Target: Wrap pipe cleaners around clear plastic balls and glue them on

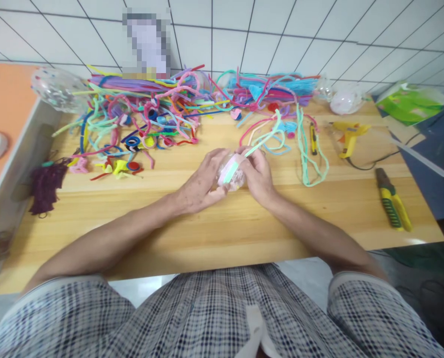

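Note:
Between my two hands, over the middle of the table, is a clear plastic ball (238, 180) with a pink and mint-green band across its front. My left hand (207, 184) wraps around the ball's left side, fingers curled at its top and bottom. On the other side my right hand (257, 174) presses the mint-green pipe cleaner (265, 138) against the ball with thumb and fingers. The pipe cleaner's free end runs up and to the right, among loose loops. My palms hide part of the ball.
Colourful pipe cleaners (162, 107) lie heaped along the wall. At right are a yellow glue gun (347, 135), a small yellow cutter (313, 139) and green-handled pliers (391, 201). A mint-green loop (311, 174) lies right of my hands. Purple tassels (48, 186) lie far left.

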Tool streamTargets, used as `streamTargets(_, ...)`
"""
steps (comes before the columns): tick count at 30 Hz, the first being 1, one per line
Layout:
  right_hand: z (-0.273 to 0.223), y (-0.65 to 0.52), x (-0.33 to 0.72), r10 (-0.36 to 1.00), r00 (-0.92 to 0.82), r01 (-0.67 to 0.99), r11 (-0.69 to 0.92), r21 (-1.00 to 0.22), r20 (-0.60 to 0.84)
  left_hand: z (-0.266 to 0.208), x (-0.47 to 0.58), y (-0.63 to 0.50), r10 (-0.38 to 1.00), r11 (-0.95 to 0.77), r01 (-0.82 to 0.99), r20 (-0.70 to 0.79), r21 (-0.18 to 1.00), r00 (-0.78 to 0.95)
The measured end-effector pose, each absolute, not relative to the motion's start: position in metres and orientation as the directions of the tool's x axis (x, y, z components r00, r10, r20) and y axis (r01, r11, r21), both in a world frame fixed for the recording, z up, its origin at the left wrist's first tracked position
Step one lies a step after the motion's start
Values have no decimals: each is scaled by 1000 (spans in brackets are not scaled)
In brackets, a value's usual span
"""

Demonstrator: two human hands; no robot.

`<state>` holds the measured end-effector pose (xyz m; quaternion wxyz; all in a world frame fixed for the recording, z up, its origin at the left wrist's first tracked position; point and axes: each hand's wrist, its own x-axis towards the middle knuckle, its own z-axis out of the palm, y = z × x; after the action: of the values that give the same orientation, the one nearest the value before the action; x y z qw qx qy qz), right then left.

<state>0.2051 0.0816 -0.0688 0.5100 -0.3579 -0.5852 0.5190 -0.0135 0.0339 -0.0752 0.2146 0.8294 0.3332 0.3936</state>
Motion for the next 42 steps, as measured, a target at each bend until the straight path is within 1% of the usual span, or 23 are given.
streamTargets(8,-70,83,205,956,-218,-111,174,-978,195,-72,-16,31,734,-677,475,480,561,480)
streamTargets(14,-72,82,203,952,-197,-109,218,-970,236,-64,-17,27,766,-643,564,438,517,472)
streamTargets(23,-67,76,200,950,-216,-89,213,-973,228,-59,-13,17,800,-592,666,430,454,418)
streamTargets(29,-67,72,200,943,-227,-90,227,-970,242,-55,-13,13,806,-587,686,390,430,446)
streamTargets(31,-69,72,200,942,-219,-87,240,-967,254,-55,-13,13,807,-586,678,388,444,444)
streamTargets(33,-71,74,200,942,-205,-91,253,-963,267,-56,-13,16,788,-614,628,418,479,451)
streamTargets(36,-73,77,200,944,-187,-107,256,-961,272,-58,-16,25,751,-659,474,470,584,465)
streamTargets(38,-74,78,199,947,-182,-109,247,-963,263,-60,-19,31,746,-652,381,465,656,476)
streamTargets(40,-73,77,199,952,-176,-98,235,-967,249,-61,-20,36,753,-631,331,450,701,481)
streamTargets(42,-72,75,198,956,-171,-83,229,-970,240,-62,-20,37,760,-622,318,453,715,467)
